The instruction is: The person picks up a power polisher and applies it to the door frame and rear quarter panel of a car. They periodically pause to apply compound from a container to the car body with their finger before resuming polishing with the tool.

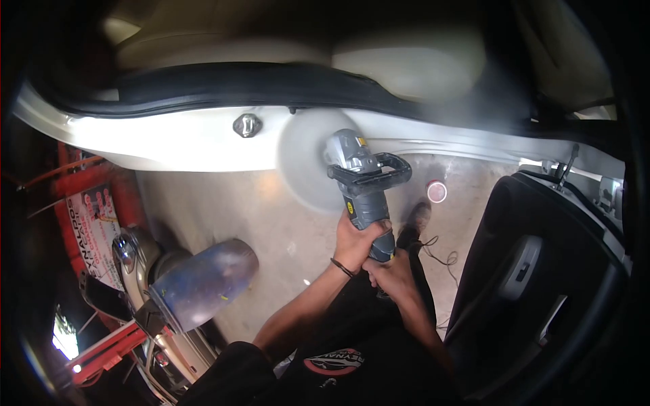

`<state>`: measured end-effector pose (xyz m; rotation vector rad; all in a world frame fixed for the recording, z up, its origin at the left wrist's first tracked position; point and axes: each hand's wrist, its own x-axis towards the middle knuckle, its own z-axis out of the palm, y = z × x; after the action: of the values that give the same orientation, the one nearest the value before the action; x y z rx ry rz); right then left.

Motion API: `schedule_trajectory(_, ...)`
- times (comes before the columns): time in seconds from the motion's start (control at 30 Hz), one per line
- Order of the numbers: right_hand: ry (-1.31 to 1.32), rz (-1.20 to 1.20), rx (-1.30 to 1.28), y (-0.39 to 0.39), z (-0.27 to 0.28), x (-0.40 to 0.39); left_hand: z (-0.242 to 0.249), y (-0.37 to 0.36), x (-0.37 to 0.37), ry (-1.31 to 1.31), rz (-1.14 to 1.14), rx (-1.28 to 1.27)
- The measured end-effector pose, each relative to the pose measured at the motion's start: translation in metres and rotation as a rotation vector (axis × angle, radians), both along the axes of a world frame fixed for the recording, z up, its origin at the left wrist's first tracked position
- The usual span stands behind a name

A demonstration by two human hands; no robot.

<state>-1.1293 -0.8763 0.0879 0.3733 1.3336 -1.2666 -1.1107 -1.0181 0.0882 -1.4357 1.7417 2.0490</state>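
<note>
A grey and black power polisher (359, 169) is held in both hands, its round pad (308, 159) blurred as if spinning. The pad lies over the edge of the white car sill (203, 139). My left hand (359, 240) is wrapped round the polisher's body, below its black loop handle. Just below and to the right, my right hand (393, 271) grips the rear end of the tool. A metal door striker (248, 125) sits on the white panel, left of the pad.
An open black car door (535, 271) stands at the right. A blue drum (206, 281) and a red metal frame (115, 352) are at the lower left. A round red-rimmed object (437, 191) and a cord (450, 259) lie on the concrete floor.
</note>
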Motion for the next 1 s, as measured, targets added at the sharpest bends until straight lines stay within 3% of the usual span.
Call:
schedule_trajectory(0.13,-0.008,-0.103,-0.006,0.005,-0.028,0.016,-0.008,0.005,-0.013,-0.043,-0.043,0.051)
schedule_trajectory(0.27,-0.055,-0.194,0.057,0.004,-0.052,0.024,-0.072,0.01,-0.008,-0.074,-0.143,0.105)
schedule_trajectory(0.43,-0.14,-0.321,0.119,-0.001,-0.067,0.037,-0.095,0.012,-0.004,-0.042,-0.182,0.088)
schedule_trajectory(0.73,0.043,-0.112,-0.047,-0.003,-0.034,0.067,-0.022,-0.003,0.044,-0.033,-0.159,-0.216)
schedule_trajectory(0.8,0.127,-0.032,-0.061,-0.004,-0.028,0.059,-0.004,-0.001,0.042,0.047,0.082,-0.075)
schedule_trajectory(1.0,0.094,0.023,0.028,-0.003,-0.036,0.036,-0.038,0.0,0.03,0.049,-0.006,-0.08)
